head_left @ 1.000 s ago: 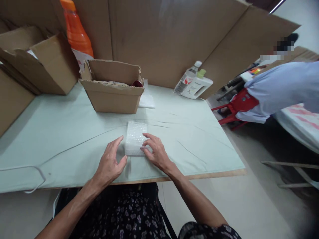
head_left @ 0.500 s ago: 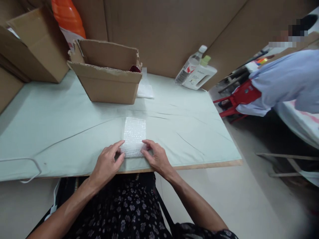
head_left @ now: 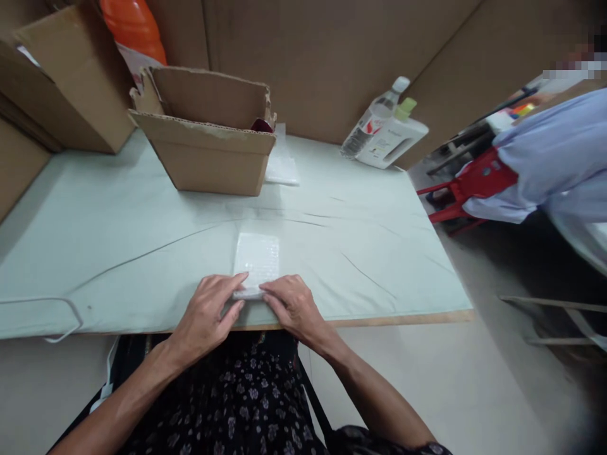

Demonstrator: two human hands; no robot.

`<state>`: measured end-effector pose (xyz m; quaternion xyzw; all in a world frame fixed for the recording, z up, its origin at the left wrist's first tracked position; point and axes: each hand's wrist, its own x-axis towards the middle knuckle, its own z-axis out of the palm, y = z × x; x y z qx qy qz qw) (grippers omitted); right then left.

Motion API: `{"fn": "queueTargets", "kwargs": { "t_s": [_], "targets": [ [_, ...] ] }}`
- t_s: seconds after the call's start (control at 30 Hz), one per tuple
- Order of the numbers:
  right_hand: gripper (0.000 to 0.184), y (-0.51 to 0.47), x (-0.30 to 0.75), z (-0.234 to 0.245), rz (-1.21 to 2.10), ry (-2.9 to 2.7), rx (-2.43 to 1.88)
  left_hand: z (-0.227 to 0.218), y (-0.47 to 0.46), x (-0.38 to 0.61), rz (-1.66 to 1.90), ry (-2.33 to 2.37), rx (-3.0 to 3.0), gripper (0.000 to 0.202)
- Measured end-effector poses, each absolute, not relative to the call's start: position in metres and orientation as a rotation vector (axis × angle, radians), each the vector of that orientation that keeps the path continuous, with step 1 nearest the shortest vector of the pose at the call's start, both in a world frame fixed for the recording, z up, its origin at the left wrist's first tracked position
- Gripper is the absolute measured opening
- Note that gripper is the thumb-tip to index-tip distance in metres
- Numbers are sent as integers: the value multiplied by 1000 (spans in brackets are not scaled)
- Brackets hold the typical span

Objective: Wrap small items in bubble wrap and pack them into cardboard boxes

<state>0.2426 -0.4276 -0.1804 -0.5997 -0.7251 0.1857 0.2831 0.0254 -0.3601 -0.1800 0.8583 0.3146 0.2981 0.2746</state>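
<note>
A small piece of bubble wrap (head_left: 257,254) lies on the pale green tabletop (head_left: 156,278), close to the front edge. Its near end is turned up into a thick fold or roll; whether anything is inside I cannot tell. My left hand (head_left: 211,309) grips the near left corner between thumb and fingers. At the near right corner, my right hand (head_left: 291,303) pinches the same fold. Both hands are closed on the wrap, fingertips a short way apart.
An open cardboard box (head_left: 213,158) stands behind, with flat clear plastic (head_left: 283,170) beside it. A water bottle (head_left: 374,120) and a white jug (head_left: 393,142) stand at the back right. A white cable (head_left: 71,309) lies left. Beyond, a person sits on a red chair (head_left: 484,180).
My hands have come closer together over the near end of the bubble wrap. That end, flat before, is now folded or rolled up, and the view has shifted slightly.
</note>
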Motion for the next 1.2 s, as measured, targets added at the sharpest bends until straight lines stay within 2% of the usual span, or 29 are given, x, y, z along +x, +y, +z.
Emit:
{"fn": "queueTargets", "kwargs": {
  "t_s": [0.07, 0.2, 0.3, 0.5, 0.63, 0.77, 0.9, 1.07, 1.2],
  "targets": [
    [21, -431, 243, -176, 563, -1881, -1609, -184, -360, 27, 743, 917, 2241, 40],
    [27, -437, 243, -169, 294, -1915, -1680, -193, -350, 38, 671, 1118, 2250, 37],
    [27, -436, 242, -173, 233, -2123, -1678, -194, -345, 44, 710, 1157, 2309, 33],
    [26, -420, 240, -181, 470, -2102, -1651, -192, -356, 30, 800, 982, 2338, 35],
    [27, -406, 237, -169, 687, -2050, -1723, -194, -359, 17, 826, 1122, 2175, 36],
    [25, -390, 233, -157, 832, -1982, -1814, -186, -361, 11, 827, 1322, 1646, 56],
    [23, -389, 229, -156, 990, -1751, -1751, -174, -369, 15, 790, 1251, 989, 81],
    [23, -403, 222, -156, 1092, -1567, -1642, -174, -373, 27, 874, 1229, 803, 83],
    [23, -411, 217, -158, 1085, -1614, -1637, -174, -371, 33, 795, 1169, 778, 82]
  ]
}}
